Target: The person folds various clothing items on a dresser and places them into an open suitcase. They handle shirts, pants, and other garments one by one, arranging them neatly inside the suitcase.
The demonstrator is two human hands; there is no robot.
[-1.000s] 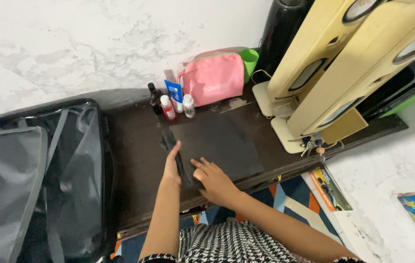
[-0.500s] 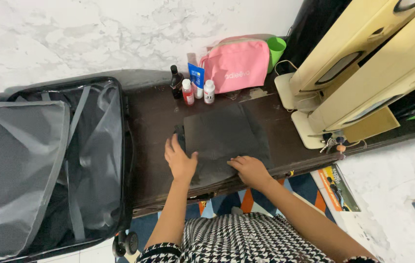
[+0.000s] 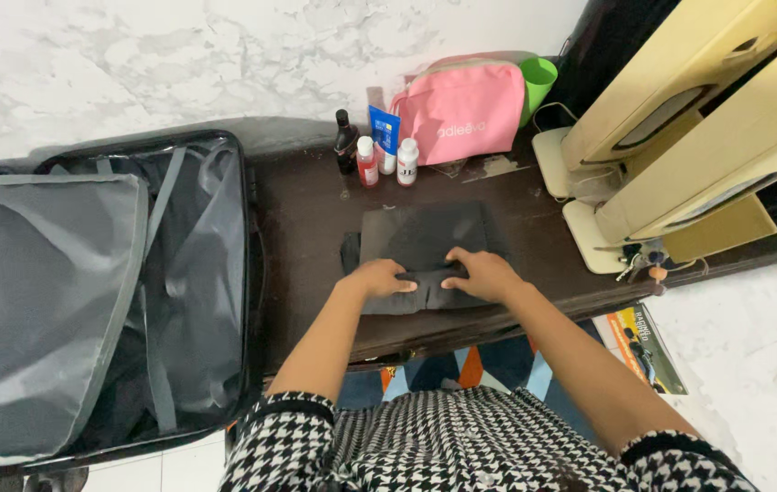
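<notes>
Black folded cloth (image 3: 425, 251) on the table (image 3: 306, 228): left hand (image 3: 381, 276) and right hand (image 3: 482, 273) pinch its near edge, fingers closed; a loose grip could let the fold slump apart.

white marbled wall (image 3: 133, 64), dark wooden table (image 3: 306, 210)

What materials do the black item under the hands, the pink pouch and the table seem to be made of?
The black item looks like soft matte cloth: it lies flat and bunches into a fold where the left hand and right hand grip it. The pink pouch seems woven fabric with a slight sheen. The table appears dark wood, glossy but worn, though it may be veneer.
</notes>
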